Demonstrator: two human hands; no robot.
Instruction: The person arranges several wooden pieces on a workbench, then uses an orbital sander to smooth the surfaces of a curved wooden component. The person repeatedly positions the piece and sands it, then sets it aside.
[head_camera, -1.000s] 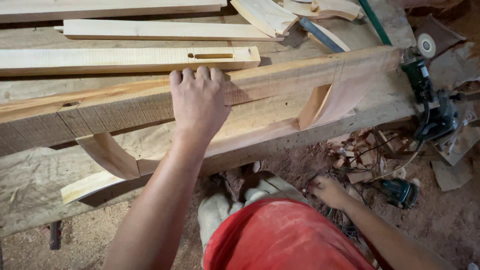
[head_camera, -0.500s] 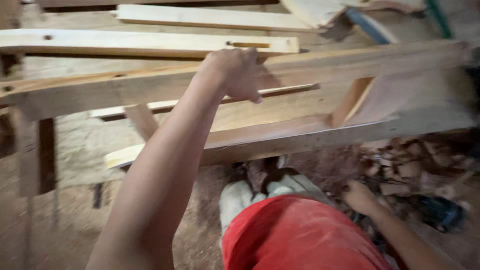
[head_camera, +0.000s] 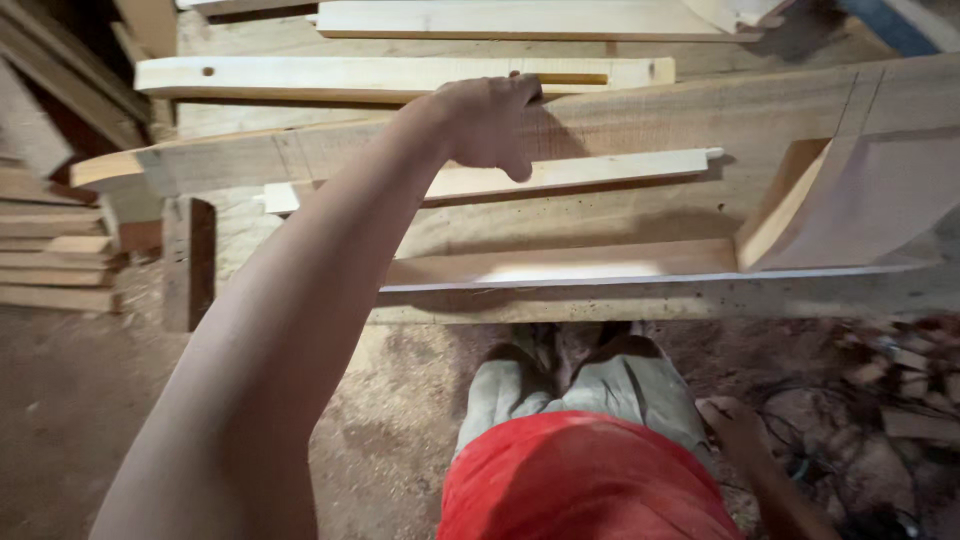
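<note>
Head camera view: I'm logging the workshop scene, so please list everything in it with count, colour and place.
Long beam: one, brown, across the bench under the left hand.
Slotted plank: one, pale, behind the beam.
Thin strip: one, pale, lying against the beam's near side.
Angled block: one, tan, right of the strip.
Stacked boards: several, brown, far left.
Wood scraps: many, reddish, on the floor at right.
Shorts: red, bottom centre.
Left hand: resting on the beam.
Right hand: low by the right knee, holding nothing visible.
</note>
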